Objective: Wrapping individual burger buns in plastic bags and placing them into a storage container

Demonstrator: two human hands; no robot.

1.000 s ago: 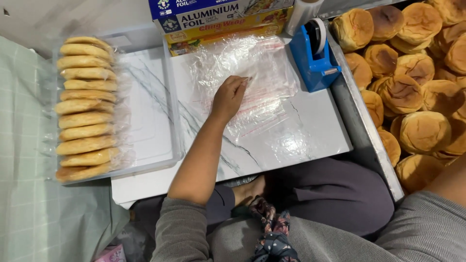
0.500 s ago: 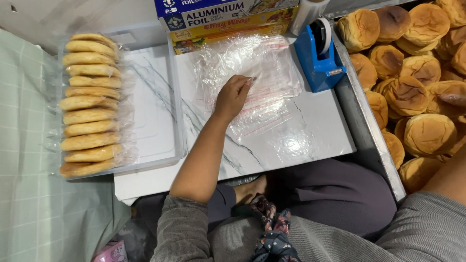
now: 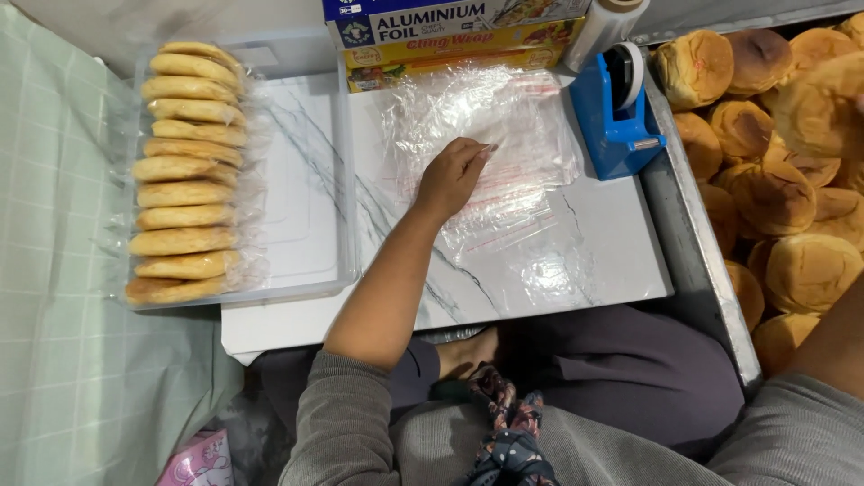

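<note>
blue tape dispenser (image 3: 615, 117), marble-veined board (image 3: 594, 261), golden buns (image 3: 792, 189)

Bright, even light falls from overhead. It throws white glare off the crinkled plastic sheet (image 3: 486, 144) and a soft sheen across the marble tabletop (image 3: 576, 261). Shadows are faint and short, darkest below the tabletop's near edge. Focus is sharp at the centre; the buns (image 3: 792, 180) on the right edge look slightly stretched and softer.
</note>
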